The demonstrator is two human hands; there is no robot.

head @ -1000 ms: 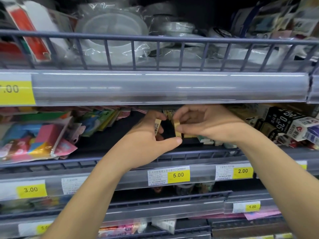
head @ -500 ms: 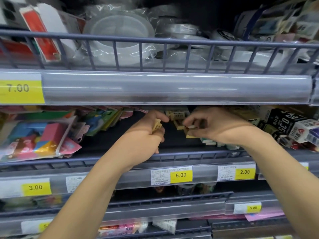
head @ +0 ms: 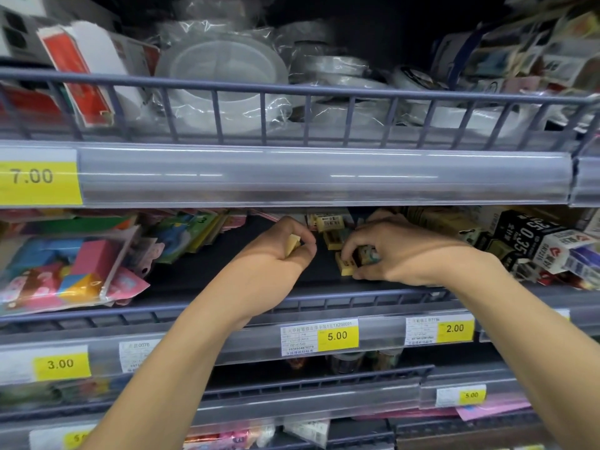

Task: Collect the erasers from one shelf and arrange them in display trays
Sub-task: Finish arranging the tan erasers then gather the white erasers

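Both my hands reach into the middle shelf (head: 227, 280), under the upper shelf's rail. My left hand (head: 282, 251) is curled around a small yellow eraser (head: 293, 243) whose corner shows between thumb and fingers. My right hand (head: 399, 251) pinches a yellow eraser (head: 345, 265) lying on the shelf floor, with a darker small pack under its fingers. More yellow erasers (head: 329, 222) lie loose behind, one (head: 334, 241) just between my hands. No display tray is in view.
Bagged colourful packs (head: 65, 264) fill the shelf's left. Black and white boxed goods (head: 532, 241) crowd its right. The upper shelf rail (head: 292, 177) hangs low over my hands. Yellow price tags (head: 337, 336) line the front edge. Lower shelves hold more items.
My right hand has moved right and down from beside the left hand onto erasers on the shelf floor. My left hand keeps its eraser and has closed tighter.
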